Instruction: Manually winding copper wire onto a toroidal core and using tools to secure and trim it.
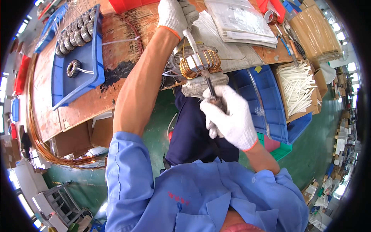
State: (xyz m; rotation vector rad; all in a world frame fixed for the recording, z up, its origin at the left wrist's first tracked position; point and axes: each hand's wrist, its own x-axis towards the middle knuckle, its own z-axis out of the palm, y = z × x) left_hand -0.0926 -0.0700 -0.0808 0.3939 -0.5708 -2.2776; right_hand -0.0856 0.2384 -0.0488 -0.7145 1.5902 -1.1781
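Note:
A copper-wound coil (199, 62) rests in a worn, grey, wrapped holder (205, 84) at the table's front edge, in front of my lap. Thick copper turns stand on both sides of its pale middle. A white strip (191, 40) runs from the coil up to my left hand (176, 16), whose gloved fingers are closed at its upper end. My right hand (228, 114), also in a white glove, grips a hand tool with a dark shaft (210, 86). The tool's tip meets the near side of the coil; its exact shape is hidden.
On the left, a blue tray (99, 58) holds several wound ring cores (73, 68). Copper wire (33, 120) loops past the table's left edge. Plastic-wrapped papers (243, 21) lie at the back. To the right are blue bins (266, 112) and a carton of white strips (295, 89).

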